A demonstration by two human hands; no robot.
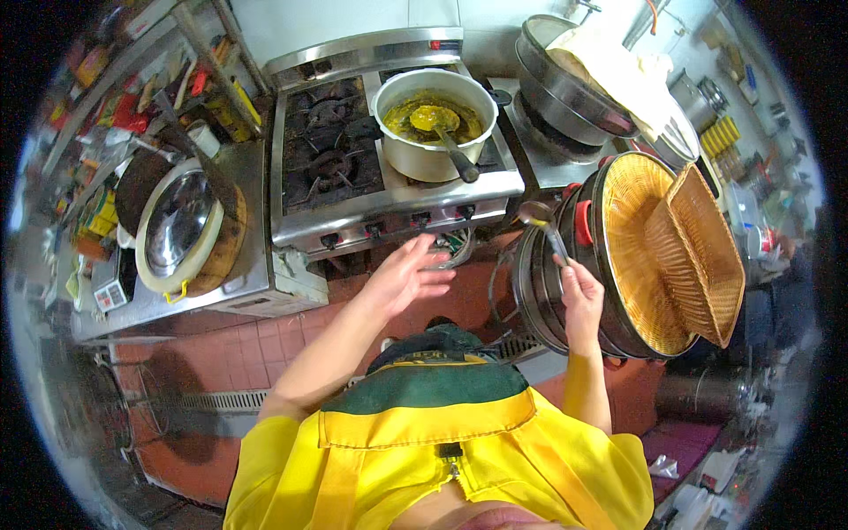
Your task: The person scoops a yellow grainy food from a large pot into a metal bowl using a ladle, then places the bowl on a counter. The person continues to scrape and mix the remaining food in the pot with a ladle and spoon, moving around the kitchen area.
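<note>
In my right hand is the handle of a metal spoon, its bowl pointing up and away from me, with some yellow stuff near the bowl. My left hand hovers before the stove front with its fingers apart and nothing in it. A large metal pot stands on the right side of the gas stove. Dark yellow-green liquid lies inside it. Resting in the pot is a ladle, its bowl full of yellow stuff and its black handle over the near rim.
Wicker baskets lean beside dark round pans at my right. Behind them are large stacked pans with a white cloth. On the left counter, a glass lid lies on a wooden board. A drain grate crosses the tiled floor.
</note>
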